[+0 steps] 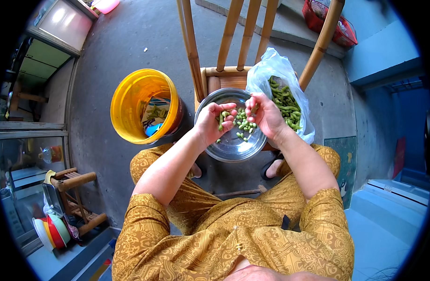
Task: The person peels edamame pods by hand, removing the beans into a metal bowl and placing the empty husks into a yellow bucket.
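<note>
Over a clear round bowl (232,147) on a bamboo chair, my left hand (216,121) holds green soybean pods (221,123) in its curled fingers. My right hand (265,114) pinches a pod (255,108) between thumb and fingers, at the bowl's right side. Several shelled green beans (243,123) lie in the bowl between and below the hands. Touching the bowl's right side, a translucent plastic bag (304,109) lies open on the chair, filled with whole pods (287,105). The two hands are apart.
A yellow bucket (120,105) with pods and scraps inside stands on the floor left of the chair. The bamboo chair back (246,38) rises beyond the bowl. A small bamboo stool (76,182) is at lower left, a red basket (343,35) at upper right.
</note>
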Demonstrator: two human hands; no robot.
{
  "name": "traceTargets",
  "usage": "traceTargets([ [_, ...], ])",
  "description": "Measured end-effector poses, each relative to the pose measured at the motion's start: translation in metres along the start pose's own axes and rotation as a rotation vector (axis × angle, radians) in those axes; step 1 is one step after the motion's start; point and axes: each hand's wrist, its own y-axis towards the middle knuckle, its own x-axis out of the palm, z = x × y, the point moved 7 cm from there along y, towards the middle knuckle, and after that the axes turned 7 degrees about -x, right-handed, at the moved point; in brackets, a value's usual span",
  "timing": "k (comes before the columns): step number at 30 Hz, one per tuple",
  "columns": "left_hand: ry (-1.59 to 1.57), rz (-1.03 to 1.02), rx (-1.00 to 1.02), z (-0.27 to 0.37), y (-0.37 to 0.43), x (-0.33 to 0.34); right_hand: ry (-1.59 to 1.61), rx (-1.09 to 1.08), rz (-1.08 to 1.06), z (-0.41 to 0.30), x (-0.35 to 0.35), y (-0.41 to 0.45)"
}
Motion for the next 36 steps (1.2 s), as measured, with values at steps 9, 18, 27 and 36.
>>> traceTargets([
  [9,0.12,-0.051,0.096,0.004,0.005,-0.001,-0.527,0.033,-0.142,0.019,0.021,-0.01],
  [18,0.316,0.122,0.124,-0.002,-0.003,0.008,-0.706,-0.244,-0.093,0.012,0.02,-0.003],
  [27,0.42,-0.014,0.165,0.002,-0.008,0.015,-0.257,0.383,-0.183,0.025,0.019,-0.014],
  [36,0.259,-0.09,0.2,0.014,-0.013,0.02,-0.165,0.4,-0.192,0.024,0.025,-0.023],
])
